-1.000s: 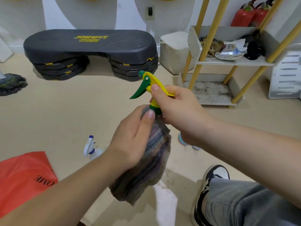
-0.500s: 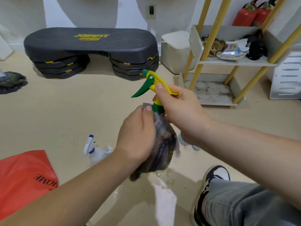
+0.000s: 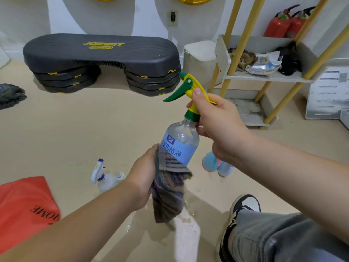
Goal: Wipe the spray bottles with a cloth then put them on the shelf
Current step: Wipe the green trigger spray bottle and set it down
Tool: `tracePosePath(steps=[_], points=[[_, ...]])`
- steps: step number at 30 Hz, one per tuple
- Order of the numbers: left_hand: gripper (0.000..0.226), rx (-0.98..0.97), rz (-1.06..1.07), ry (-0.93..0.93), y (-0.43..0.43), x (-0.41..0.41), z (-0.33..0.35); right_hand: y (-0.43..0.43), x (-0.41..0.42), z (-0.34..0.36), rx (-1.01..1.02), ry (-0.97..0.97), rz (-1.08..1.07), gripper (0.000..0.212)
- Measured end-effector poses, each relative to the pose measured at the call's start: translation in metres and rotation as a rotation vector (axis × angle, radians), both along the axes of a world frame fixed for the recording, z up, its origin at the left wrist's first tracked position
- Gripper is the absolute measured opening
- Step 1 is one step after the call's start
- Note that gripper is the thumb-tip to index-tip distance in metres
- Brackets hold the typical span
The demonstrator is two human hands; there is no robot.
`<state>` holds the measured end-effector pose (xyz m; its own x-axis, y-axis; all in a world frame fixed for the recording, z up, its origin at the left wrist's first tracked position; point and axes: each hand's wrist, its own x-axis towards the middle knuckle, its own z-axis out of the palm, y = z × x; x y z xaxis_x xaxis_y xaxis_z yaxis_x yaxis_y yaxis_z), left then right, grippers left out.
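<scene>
My right hand (image 3: 217, 125) grips the yellow and green trigger head of a clear spray bottle (image 3: 180, 142) with a blue label, held up at the middle of the view. Around the bottle's lower end my left hand (image 3: 145, 173) holds a striped grey cloth (image 3: 168, 188), which hangs down below. A second spray bottle (image 3: 104, 176) with a white and blue head lies on the floor to the left. The shelf (image 3: 268, 76) with yellow poles stands at the back right.
A black step platform (image 3: 102, 59) sits at the back. A red bag (image 3: 24, 207) lies at the lower left, a dark mop head (image 3: 11, 95) at the far left. A blue object (image 3: 213, 163) lies under my right wrist. There is a wet patch on the floor (image 3: 185, 235) by my shoe (image 3: 243, 207).
The cloth in my left hand has slid down from the bottle's neck to its lower end, uncovering the clear body and blue label. My right hand keeps its grip on the trigger head.
</scene>
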<state>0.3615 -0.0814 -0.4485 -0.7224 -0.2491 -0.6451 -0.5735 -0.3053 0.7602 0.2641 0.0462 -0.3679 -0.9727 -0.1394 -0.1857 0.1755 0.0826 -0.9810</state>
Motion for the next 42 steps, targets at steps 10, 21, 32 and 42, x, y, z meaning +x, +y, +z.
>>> tracePosePath(steps=[10,21,32,42], points=[[0.037,-0.973,-0.166,0.575,0.014,-0.005,0.029,-0.014,0.026,-0.019,-0.02,-0.052,0.154,0.047],[0.056,0.255,0.047,0.088,-0.011,0.0,-0.009,0.001,-0.012,0.002,-0.067,-0.067,-0.07,0.034],[0.043,0.12,0.251,0.012,-0.004,-0.009,0.0,-0.001,-0.012,-0.012,-0.043,-0.161,0.026,0.044],[0.045,-1.201,-0.328,0.328,-0.023,-0.012,0.012,-0.003,-0.001,-0.012,0.112,-0.008,0.073,0.042]])
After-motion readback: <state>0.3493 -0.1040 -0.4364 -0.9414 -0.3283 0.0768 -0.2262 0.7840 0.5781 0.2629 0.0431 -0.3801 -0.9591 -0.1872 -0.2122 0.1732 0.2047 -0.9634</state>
